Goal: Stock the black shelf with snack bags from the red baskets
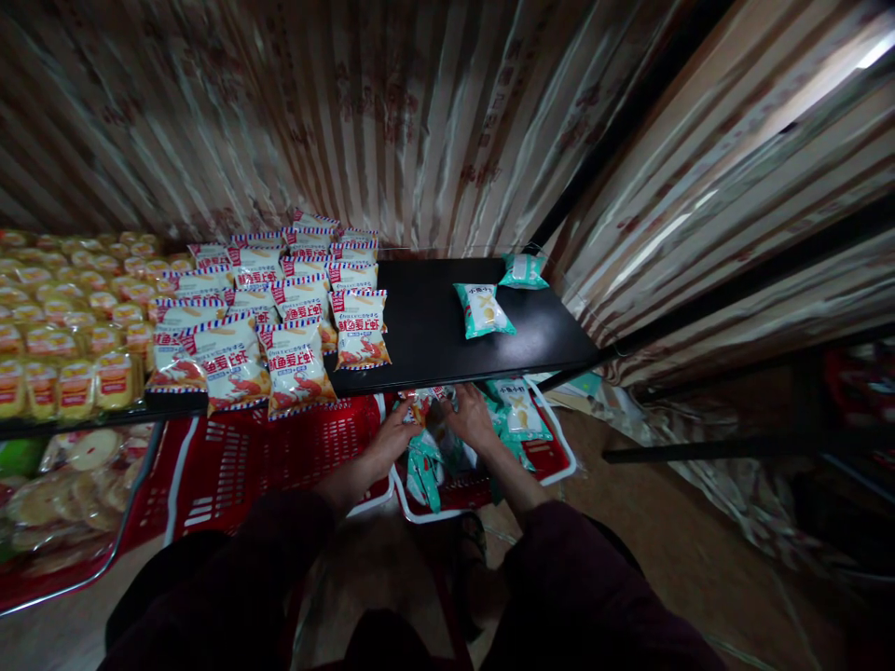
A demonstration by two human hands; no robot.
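Both hands reach into a red basket (559,457) below the shelf's front edge. My left hand (392,438) has its fingers closed on a red and white snack bag (419,408). Beside it, my right hand (470,417) curls over bags in the basket, its fingertips partly hidden. Teal snack bags (423,471) lie around both hands, one with its white label up (516,408) to the right. On the black shelf (426,321), two teal bags (484,310) lie towards the right end. Several red, white and blue snack bags (227,359) stand in rows to their left.
Yellow packaged cakes (76,387) fill the shelf's left part. Another red basket (244,466) stands below it, with packs of round flat biscuits (66,503) at the far left. Black metal bars (685,452) and a wrinkled striped sheet (419,121) border the shelf.
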